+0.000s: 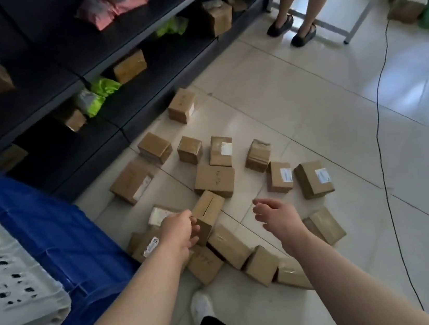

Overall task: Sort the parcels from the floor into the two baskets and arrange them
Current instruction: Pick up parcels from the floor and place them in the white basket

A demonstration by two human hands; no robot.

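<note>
Several brown cardboard parcels (214,180) lie scattered on the tiled floor in front of me. My left hand (180,231) reaches down, its fingers curled against the near side of a tilted parcel (209,210) that leans on the pile. My right hand (277,216) hovers open over the floor, fingers spread, with nothing in it; a parcel (324,225) lies just to its right. At the left stands a blue basket (54,238), and a white perforated basket (9,271) sits beside or in it.
Dark shelves (92,69) with boxes and soft bags run along the left. Another person's legs (296,23) stand at the back right beside a white rack frame (353,21). A black cable (384,167) crosses the floor. My white shoe (201,306) is below.
</note>
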